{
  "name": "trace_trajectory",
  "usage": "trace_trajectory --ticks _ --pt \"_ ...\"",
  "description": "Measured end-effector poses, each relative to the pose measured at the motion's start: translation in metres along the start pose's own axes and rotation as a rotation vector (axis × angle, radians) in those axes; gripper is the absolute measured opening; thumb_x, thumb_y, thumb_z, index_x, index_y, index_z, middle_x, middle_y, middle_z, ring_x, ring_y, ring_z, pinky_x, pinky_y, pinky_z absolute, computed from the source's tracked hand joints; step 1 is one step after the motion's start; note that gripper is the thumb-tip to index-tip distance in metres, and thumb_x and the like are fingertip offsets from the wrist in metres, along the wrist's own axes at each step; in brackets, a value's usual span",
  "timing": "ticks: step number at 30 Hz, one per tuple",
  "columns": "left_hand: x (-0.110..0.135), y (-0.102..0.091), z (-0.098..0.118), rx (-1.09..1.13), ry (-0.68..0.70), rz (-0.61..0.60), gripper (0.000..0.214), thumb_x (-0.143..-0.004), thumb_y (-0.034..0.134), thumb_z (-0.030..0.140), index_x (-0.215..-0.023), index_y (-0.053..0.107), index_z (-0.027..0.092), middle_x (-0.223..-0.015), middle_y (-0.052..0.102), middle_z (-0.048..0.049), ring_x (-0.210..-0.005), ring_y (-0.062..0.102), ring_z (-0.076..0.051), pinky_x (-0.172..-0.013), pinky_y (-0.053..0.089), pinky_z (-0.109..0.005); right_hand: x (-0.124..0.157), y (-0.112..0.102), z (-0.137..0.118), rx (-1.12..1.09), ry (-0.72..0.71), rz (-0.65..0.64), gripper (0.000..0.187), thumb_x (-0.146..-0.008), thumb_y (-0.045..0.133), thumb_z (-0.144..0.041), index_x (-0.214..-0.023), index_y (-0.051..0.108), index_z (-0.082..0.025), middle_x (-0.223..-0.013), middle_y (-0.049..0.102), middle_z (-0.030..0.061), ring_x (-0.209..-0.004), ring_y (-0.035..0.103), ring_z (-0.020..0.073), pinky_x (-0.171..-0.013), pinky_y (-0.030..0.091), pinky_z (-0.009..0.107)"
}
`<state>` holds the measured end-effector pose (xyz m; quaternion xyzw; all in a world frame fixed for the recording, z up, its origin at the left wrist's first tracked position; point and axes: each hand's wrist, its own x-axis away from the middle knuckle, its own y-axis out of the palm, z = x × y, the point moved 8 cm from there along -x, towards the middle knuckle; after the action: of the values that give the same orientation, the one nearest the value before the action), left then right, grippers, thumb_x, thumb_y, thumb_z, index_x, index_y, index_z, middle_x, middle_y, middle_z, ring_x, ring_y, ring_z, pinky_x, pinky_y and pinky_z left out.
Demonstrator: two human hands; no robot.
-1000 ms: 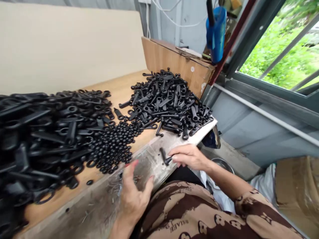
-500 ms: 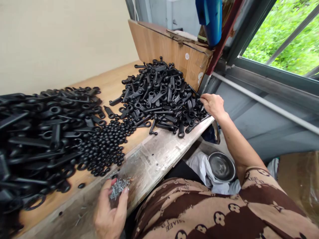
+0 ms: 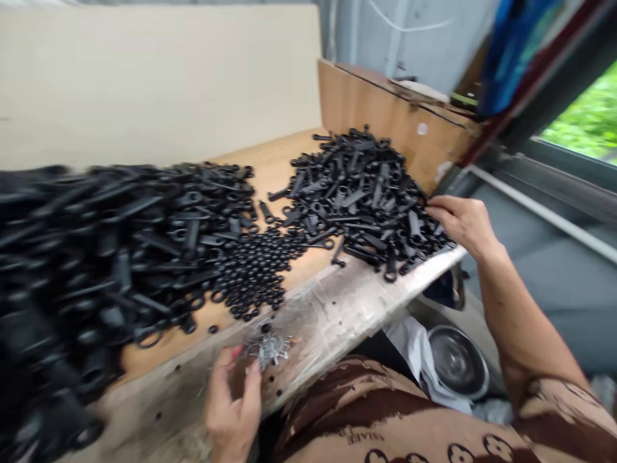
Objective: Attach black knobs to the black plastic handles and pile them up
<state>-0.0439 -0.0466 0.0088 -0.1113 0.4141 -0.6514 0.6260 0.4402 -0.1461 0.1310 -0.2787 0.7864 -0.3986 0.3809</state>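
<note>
Black lever heap [image 3: 357, 199]: ring-ended parts jumbled together, immediately left of the right hand, farther out than the left hand; its edge reaches the right fingertips.
Right hand [image 3: 465, 222]: at the heap's right-hand margin, thumb and fingers drawn narrow; tips blurred against the black, cannot tell whether a part is gripped.
Left hand [image 3: 232, 408]: low over the near strip, thumb and forefinger spread moderately wide; nothing seen held between them.
Metal pins [image 3: 270, 350]: a small loose scatter, silvery, just beyond and right of the left thumb; contact with the thumb too blurred to settle.
Small round pieces [image 3: 255, 270]: black, in a dense patch beyond the left hand, between the two larger piles.
Left pile [image 3: 144, 251]: more black ring-ended parts, larger spread, left of the left hand and beyond it; near end smeared by blur.
Desk [image 3: 322, 315]: under all of these; worn grey strip along the near edge between the hands, wood-coloured surface past it.
Wooden board [image 3: 380, 116]: upright, behind the heap, beyond the right hand and to its left.
Metal basin [image 3: 457, 360]: below the right hand, off the desk, beside white sheeting [image 3: 417, 354].
</note>
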Motion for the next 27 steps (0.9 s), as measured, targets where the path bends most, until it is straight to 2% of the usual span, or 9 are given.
trace_trajectory --ticks 2,4,8,11,13,16,20,23,27 --pt "0.005 -0.004 -0.003 -0.013 -0.006 0.015 0.044 -0.079 0.053 0.034 -0.118 0.047 0.015 -0.106 0.059 -0.0112 -0.092 0.058 -0.023 -0.088 0.045 -0.038 -0.004 0.025 -0.036 -0.096 -0.117 -0.084 0.026 -0.08 0.053 -0.039 -0.093 0.068 -0.023 -0.089 0.069 0.004 -0.08 0.063 0.0217 -0.072 0.044 0.03" --pt "0.011 -0.01 -0.009 -0.023 -0.019 0.063 0.043 -0.078 0.054 0.031 -0.118 0.046 0.017 -0.108 0.059 -0.0106 -0.096 0.057 -0.022 -0.09 0.044 -0.037 -0.008 0.057 -0.083 -0.136 -0.263 -0.198 0.025 -0.08 0.053 -0.038 -0.094 0.068 -0.023 -0.089 0.07 0.0034 -0.081 0.064 0.0205 -0.071 0.044 0.027" --pt "0.028 -0.02 -0.022 -0.031 -0.065 0.172 0.043 -0.077 0.055 0.03 -0.118 0.046 0.019 -0.108 0.059 -0.0096 -0.096 0.057 -0.023 -0.086 0.045 -0.036 -0.017 0.124 -0.188 -0.036 -0.555 -0.407 0.022 -0.083 0.049 -0.029 -0.095 0.066 -0.025 -0.095 0.069 0.0023 -0.091 0.061 0.0189 -0.075 0.042 0.024" --pt "0.039 -0.025 -0.035 -0.019 -0.167 0.271 0.038 -0.079 0.053 0.03 -0.115 0.049 0.021 -0.104 0.061 -0.0081 -0.094 0.058 -0.022 -0.084 0.046 -0.035 -0.037 0.166 -0.25 0.077 -0.627 -0.468 0.023 -0.084 0.047 -0.029 -0.099 0.065 -0.025 -0.098 0.068 0.0024 -0.096 0.059 0.0187 -0.077 0.04 0.024" --pt "0.043 -0.026 -0.041 0.008 -0.198 0.302 0.036 -0.079 0.053 0.028 -0.114 0.049 0.022 -0.103 0.061 -0.0076 -0.095 0.058 -0.021 -0.084 0.046 -0.034 -0.057 0.193 -0.277 0.19 -0.606 -0.493 0.026 -0.085 0.044 -0.029 -0.101 0.064 -0.025 -0.098 0.067 0.0042 -0.097 0.058 0.0196 -0.077 0.04 0.024" --pt "0.044 -0.023 -0.045 0.063 -0.153 0.246 0.04 -0.078 0.054 0.024 -0.117 0.047 0.021 -0.104 0.061 -0.0079 -0.098 0.058 -0.021 -0.086 0.046 -0.033 -0.084 0.235 -0.301 0.319 -0.554 -0.561 0.027 -0.083 0.047 -0.026 -0.103 0.065 -0.024 -0.098 0.068 0.007 -0.096 0.059 0.021 -0.074 0.041 0.025" --pt "0.046 -0.024 -0.055 0.144 -0.177 0.211 0.043 -0.078 0.055 0.024 -0.119 0.046 0.019 -0.107 0.06 -0.009 -0.101 0.057 -0.022 -0.09 0.045 -0.035 -0.097 0.283 -0.307 0.398 -0.525 -0.652 0.022 -0.075 0.056 -0.024 -0.093 0.069 -0.021 -0.095 0.068 0.0091 -0.091 0.061 0.0219 -0.072 0.042 0.024" --pt "0.047 -0.024 -0.056 0.227 -0.217 0.211 0.042 -0.078 0.054 0.025 -0.119 0.047 0.02 -0.107 0.06 -0.009 -0.102 0.056 -0.021 -0.092 0.045 -0.035 -0.099 0.298 -0.303 0.436 -0.5 -0.655 0.023 -0.076 0.054 -0.028 -0.09 0.069 -0.019 -0.094 0.067 0.0097 -0.09 0.061 0.0218 -0.071 0.043 0.025" --pt "0.047 -0.023 -0.055 0.268 -0.257 0.203 0.038 -0.08 0.053 0.026 -0.117 0.049 0.02 -0.107 0.061 -0.0086 -0.101 0.057 -0.021 -0.091 0.045 -0.036 -0.102 0.3 -0.304 0.44 -0.501 -0.638 0.024 -0.078 0.052 -0.03 -0.093 0.068 -0.021 -0.095 0.067 0.0071 -0.091 0.06 0.0209 -0.07 0.043 0.024"
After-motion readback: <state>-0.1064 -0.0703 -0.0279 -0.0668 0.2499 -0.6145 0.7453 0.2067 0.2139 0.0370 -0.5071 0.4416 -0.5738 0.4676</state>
